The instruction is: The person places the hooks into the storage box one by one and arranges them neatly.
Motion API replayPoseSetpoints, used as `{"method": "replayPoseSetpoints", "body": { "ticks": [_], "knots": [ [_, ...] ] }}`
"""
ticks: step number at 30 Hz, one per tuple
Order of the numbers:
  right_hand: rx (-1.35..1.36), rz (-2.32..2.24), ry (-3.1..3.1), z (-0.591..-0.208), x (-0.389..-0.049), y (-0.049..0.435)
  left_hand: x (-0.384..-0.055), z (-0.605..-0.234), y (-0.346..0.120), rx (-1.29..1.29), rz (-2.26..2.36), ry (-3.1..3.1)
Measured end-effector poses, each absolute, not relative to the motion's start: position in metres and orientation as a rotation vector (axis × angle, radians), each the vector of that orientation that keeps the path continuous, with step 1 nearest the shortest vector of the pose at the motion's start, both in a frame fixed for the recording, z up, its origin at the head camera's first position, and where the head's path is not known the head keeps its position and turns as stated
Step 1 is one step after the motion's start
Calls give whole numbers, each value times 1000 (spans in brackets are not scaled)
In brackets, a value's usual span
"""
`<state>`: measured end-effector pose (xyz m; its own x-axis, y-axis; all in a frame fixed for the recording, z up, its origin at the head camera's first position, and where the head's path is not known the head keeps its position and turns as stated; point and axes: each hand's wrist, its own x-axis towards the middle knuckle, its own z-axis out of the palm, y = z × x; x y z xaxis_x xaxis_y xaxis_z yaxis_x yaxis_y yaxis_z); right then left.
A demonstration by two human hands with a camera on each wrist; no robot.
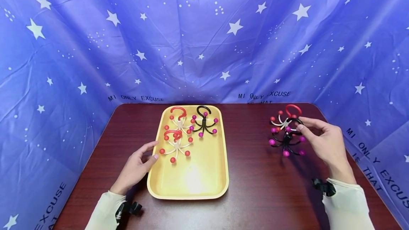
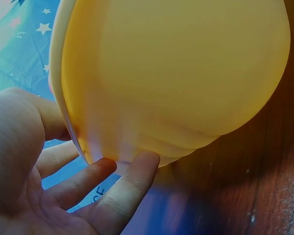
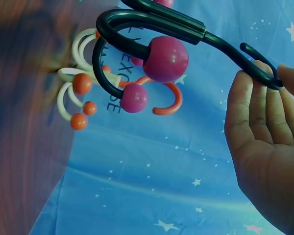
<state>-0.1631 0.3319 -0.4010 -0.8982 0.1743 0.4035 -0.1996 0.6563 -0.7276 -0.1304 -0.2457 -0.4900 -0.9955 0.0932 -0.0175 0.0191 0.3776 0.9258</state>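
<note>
My right hand (image 1: 329, 143) pinches, between thumb and fingers, the curved top of a black multi-arm hanging hook (image 3: 220, 41) with magenta ball tips. It hangs at the table's right side, overlapping in the head view a white hanging hook (image 3: 66, 74) with a red top and red balls. My left hand (image 1: 135, 166) is at the left edge of a yellow tray (image 1: 188, 184), its thumb and finger at the rim. In the left wrist view, other fingers (image 2: 132, 188) reach along the tray's outer wall, fairly straight.
Inside the tray's far half lie two white hanging hooks with red tops, one farther back (image 1: 180, 125) and one nearer (image 1: 177, 145). Beside them is another black hanging hook (image 1: 203, 123) with magenta balls. A blue star-patterned cloth (image 1: 204, 45) surrounds the dark wooden table (image 1: 255, 187).
</note>
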Motion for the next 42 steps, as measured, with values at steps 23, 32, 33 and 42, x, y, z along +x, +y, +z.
{"method": "replayPoseSetpoints", "body": {
  "ticks": [23, 32, 33, 42],
  "knots": [
    [140, 1183, -2392, -377, -175, 288, -129, -490, -247, 90, 1748, 2522],
    [244, 1305, -2402, -365, -183, 272, -130, -490, -246, 89, 1756, 2510],
    [257, 1304, -2400, -364, -184, 269, -130, -491, -246, 89, 1752, 2514],
    [408, 1252, -2341, -361, -192, 238, -132, -494, -247, 85, 1763, 2498]
  ]
}}
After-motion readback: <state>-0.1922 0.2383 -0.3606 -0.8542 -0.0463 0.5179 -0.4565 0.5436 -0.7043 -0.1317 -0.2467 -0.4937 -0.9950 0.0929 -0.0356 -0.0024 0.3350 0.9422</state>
